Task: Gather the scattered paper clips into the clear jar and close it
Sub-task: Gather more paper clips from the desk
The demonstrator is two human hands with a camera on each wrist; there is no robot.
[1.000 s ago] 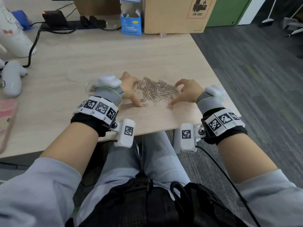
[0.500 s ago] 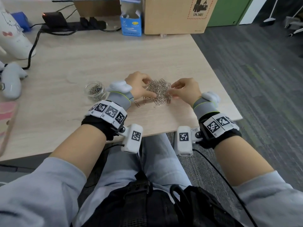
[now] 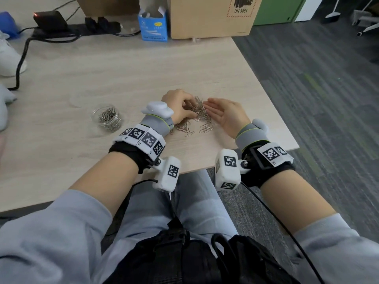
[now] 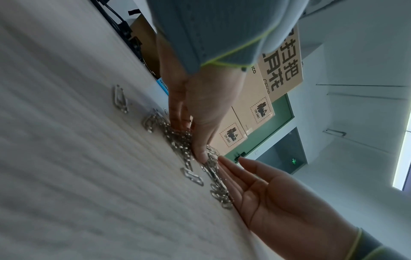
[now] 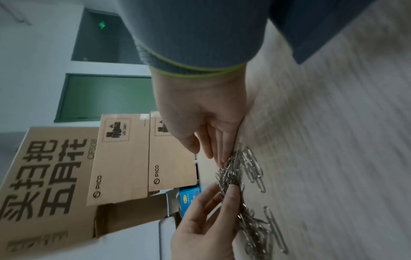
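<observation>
Pale wood-grain desk [image 3: 102, 171] fills the view in front of you, with cardboard boxes [image 3: 209, 15] and a blue carton [image 3: 152, 23] along its far edge. Your paper clips [image 3: 202, 113] lie heaped near the front right corner, a few strays spread toward you, and the clear jar [image 3: 107, 117] stands open well to the left of the heap, beyond your left wrist.

Your left hand [image 3: 178, 107] sits on the heap's left side, fingers [image 4: 177, 112] curled down into the clips and thumb pressed against them, so it looks to be pinching up a bunch. Your right hand [image 3: 227, 115] stands on edge on the other side, fingers [image 5: 219, 149] straight and together, palm facing the heap like a wall; it grips nothing, only touching the clips.

As for progress, you are early to midway by my reading. The jar already holds a layer of clips, but most of them are on the desk. What remains is to carry the heap over in handfuls, chase the strays nearest you, then fit the lid. I cannot pick out a lid for certain in any view, so you may need to locate it.
</observation>
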